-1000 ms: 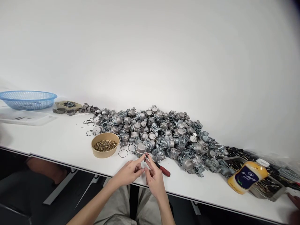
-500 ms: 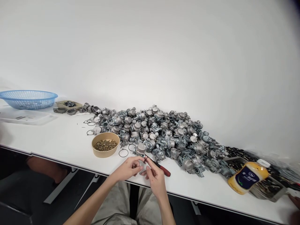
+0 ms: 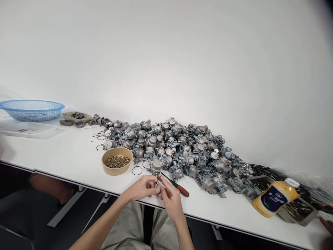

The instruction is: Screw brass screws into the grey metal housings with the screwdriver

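Note:
At the table's front edge, my left hand (image 3: 145,188) has its fingers closed on a small dark part (image 3: 157,180), too small to name. Opposite it, my right hand (image 3: 170,196) has its index fingertip at the same part, thumb bent below. What, if anything, it grips is hard to make out. A metal carburetor (image 3: 156,166) stands just beyond my fingertips. The screwdriver (image 3: 182,190) with a red handle lies beside my right hand, its dark shaft pointing back toward the carburetor. A thin black ring (image 3: 136,170) lies flat behind my left hand.
Left of the big carburetor pile (image 3: 182,146) sits a bowl of brass screws (image 3: 117,170). Farther left are a blue basket (image 3: 32,113) and a white tray (image 3: 28,133). A yellow bottle (image 3: 267,205) leans at the right by a metal box (image 3: 303,220). Part of another person's hand shows far right.
My fingertips have shifted slightly left and come closer together around the small dark part. The things on the table have kept their places.

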### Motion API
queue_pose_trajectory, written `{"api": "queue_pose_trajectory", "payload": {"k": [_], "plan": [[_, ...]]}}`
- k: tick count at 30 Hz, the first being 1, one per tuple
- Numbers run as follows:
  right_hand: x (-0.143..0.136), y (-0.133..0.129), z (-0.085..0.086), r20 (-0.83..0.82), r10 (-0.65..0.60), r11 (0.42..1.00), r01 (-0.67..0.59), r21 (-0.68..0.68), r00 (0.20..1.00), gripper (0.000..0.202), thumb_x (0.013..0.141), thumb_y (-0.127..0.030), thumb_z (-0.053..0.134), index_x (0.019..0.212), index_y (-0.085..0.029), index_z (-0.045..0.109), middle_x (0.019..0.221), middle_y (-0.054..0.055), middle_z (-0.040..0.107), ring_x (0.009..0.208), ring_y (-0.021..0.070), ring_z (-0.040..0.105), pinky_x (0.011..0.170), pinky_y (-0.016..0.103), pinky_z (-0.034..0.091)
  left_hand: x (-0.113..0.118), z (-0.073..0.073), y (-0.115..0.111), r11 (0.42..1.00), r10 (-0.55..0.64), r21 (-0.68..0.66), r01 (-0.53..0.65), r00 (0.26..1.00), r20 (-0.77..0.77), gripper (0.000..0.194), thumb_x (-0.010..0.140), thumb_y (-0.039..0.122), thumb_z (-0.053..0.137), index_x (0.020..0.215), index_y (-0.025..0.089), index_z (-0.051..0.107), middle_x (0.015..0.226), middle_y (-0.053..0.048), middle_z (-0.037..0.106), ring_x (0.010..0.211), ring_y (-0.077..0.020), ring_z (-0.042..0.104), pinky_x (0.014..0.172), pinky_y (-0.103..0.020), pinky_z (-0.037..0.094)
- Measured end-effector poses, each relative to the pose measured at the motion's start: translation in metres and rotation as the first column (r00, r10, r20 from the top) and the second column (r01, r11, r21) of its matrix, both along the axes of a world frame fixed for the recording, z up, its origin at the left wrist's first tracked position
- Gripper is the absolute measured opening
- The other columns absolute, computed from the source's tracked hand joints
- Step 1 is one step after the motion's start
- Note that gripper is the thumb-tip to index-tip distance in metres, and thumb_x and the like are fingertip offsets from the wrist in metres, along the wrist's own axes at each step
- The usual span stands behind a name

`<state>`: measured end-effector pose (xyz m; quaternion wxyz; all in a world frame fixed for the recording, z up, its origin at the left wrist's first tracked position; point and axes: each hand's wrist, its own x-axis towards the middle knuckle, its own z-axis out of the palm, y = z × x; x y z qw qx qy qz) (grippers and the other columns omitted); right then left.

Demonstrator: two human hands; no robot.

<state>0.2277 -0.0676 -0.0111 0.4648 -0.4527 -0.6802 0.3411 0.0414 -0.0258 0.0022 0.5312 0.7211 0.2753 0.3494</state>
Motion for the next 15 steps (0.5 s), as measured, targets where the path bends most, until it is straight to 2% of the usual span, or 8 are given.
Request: {"api": "queue_pose_trajectory", "payload": {"k": [2, 5, 9, 12, 14, 15], "plan": [[-0.001, 0.000, 0.000, -0.014, 0.014, 1.000, -0.014, 0.000, 1.000, 0.055, 0.098, -0.044, 0.051, 0.146, -0.018, 0.051, 0.094, 0.010, 0.072, 0.066, 0.0178, 0.059, 0.060, 0.028, 0.053, 0.001, 0.000, 0.000, 1.000, 0.020, -0.012, -0.020, 1.000, 0.023, 0.036, 0.086, 0.050, 0.067, 0.083, 0.015, 0.056, 0.059, 0.005, 0.053, 0.055, -0.0111, 0.053, 0.055, -0.021, 0.041], [-0.001, 0.000, -0.001, -0.029, 0.004, 1.000, -0.003, 0.020, 1.000, 0.057, 0.096, -0.044, 0.053, 0.147, -0.018, 0.050, 0.087, 0.009, 0.071, 0.064, 0.0179, 0.060, 0.060, 0.028, 0.053, 0.001, -0.001, 0.001, 0.999, 0.025, -0.038, -0.023, 0.999, 0.049, 0.037, 0.087, 0.048, 0.066, 0.100, 0.013, 0.060, 0.061, 0.004, 0.056, 0.055, -0.0107, 0.052, 0.055, -0.021, 0.042], [0.002, 0.001, -0.004, -0.018, -0.015, 0.999, 0.016, 0.037, 1.000, 0.061, 0.096, -0.043, 0.054, 0.150, -0.016, 0.045, 0.076, 0.006, 0.068, 0.060, 0.0168, 0.056, 0.056, 0.028, 0.052, 0.001, -0.009, 0.003, 0.996, 0.048, -0.077, -0.042, 0.996, 0.075, 0.056, 0.085, 0.046, 0.070, 0.128, 0.013, 0.055, 0.062, 0.006, 0.054, 0.054, -0.0106, 0.051, 0.055, -0.023, 0.042], [0.003, 0.000, -0.003, 0.041, 0.022, 0.999, -0.023, 0.032, 0.999, 0.060, 0.097, -0.041, 0.054, 0.151, -0.016, 0.043, 0.068, 0.003, 0.064, 0.056, 0.0157, 0.053, 0.054, 0.027, 0.049, -0.001, -0.012, 0.004, 0.995, 0.037, -0.093, -0.026, 0.993, 0.113, 0.063, 0.084, 0.045, 0.070, 0.135, 0.013, 0.051, 0.062, 0.006, 0.053, 0.055, -0.0109, 0.051, 0.057, -0.024, 0.043], [0.003, -0.001, -0.001, 0.050, 0.040, 0.999, -0.042, 0.028, 0.998, 0.058, 0.098, -0.041, 0.054, 0.151, -0.018, 0.044, 0.078, 0.005, 0.069, 0.058, 0.0160, 0.057, 0.056, 0.028, 0.051, -0.002, -0.010, 0.004, 0.995, 0.025, -0.103, -0.011, 0.990, 0.138, 0.063, 0.084, 0.045, 0.071, 0.135, 0.013, 0.052, 0.062, 0.006, 0.053, 0.055, -0.0105, 0.050, 0.057, -0.023, 0.042], [0.002, -0.002, 0.001, 0.036, 0.052, 0.998, -0.053, 0.025, 0.998, 0.057, 0.098, -0.041, 0.053, 0.150, -0.020, 0.044, 0.092, 0.008, 0.072, 0.063, 0.0171, 0.062, 0.059, 0.029, 0.053, -0.003, -0.009, 0.004, 0.994, 0.021, -0.111, -0.004, 0.988, 0.153, 0.062, 0.084, 0.045, 0.071, 0.134, 0.013, 0.052, 0.061, 0.006, 0.052, 0.055, -0.0101, 0.050, 0.056, -0.023, 0.042]]}}
